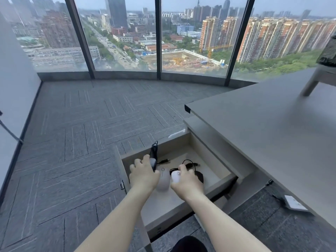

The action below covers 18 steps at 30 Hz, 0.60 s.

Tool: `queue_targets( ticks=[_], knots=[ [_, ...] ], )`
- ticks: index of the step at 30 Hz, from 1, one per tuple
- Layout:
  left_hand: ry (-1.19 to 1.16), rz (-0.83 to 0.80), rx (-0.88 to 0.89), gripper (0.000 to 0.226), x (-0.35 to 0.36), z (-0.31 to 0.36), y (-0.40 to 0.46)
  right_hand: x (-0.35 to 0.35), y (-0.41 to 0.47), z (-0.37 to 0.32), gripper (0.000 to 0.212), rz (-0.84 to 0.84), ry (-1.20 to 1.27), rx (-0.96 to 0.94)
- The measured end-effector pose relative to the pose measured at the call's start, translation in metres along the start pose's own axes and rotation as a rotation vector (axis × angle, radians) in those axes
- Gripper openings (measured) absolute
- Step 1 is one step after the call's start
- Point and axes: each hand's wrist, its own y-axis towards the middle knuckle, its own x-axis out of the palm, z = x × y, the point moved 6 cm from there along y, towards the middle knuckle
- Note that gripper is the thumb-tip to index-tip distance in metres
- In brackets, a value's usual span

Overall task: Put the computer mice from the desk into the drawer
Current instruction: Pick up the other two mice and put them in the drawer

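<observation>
My left hand [143, 176] grips a grey mouse [153, 162], my right hand [187, 180] a white mouse [176, 176], low-centre inside the drawer [221, 176]; loose cables [190, 163] could snag my fingers on release.

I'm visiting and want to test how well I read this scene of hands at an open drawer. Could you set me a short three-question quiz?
1. True or false: the drawer is pulled open.
2. Which hand holds a white mouse? A) left hand B) right hand C) neither
3. Fill in: the grey mouse lying free between the two hands rests on the drawer's ____.

Key:
1. True; its inside is in plain view beneath the desk.
2. B; the left hand grips a darker mouse with a black cable draped over the drawer's far wall.
3. Floor.
</observation>
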Motion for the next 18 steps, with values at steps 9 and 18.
queue_targets(
  ticks=[9, 18],
  knots=[
    [0.400, -0.304, -0.111, 0.055, 0.065, -0.016, 0.014, 0.051, 0.023, 0.006, 0.058, -0.226, -0.351, 0.095],
    [0.345, -0.294, -0.008, 0.040, 0.053, -0.010, 0.002, 0.000, -0.008, -0.006, 0.034, 0.066, -0.061, -0.149]
  ],
)
